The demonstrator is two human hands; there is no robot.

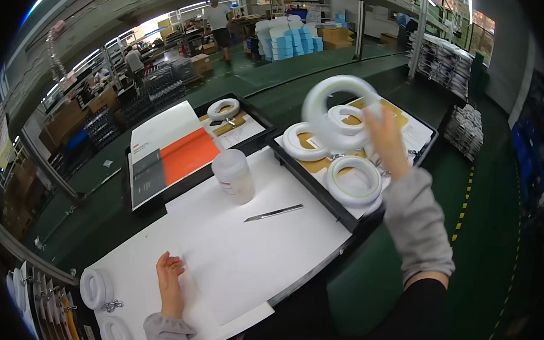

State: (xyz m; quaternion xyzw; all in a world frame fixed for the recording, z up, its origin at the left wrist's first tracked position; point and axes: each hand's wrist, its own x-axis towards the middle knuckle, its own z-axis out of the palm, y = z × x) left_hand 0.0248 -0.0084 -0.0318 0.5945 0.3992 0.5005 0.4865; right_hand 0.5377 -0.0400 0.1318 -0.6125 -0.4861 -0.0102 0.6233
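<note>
Head | thick white ring (315, 112) is gripped by right hand (386, 139), 2 o'clock | left hand (169, 275) is held open, 7 o'clock

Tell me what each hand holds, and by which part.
The right hand holds a smooth white round ring, blurred, by its right side. The left hand holds nothing.

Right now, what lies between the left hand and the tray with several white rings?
The head view shows the white sheet and, lying on it, a slim cutter-like tool between the left hand and the tray.
</note>
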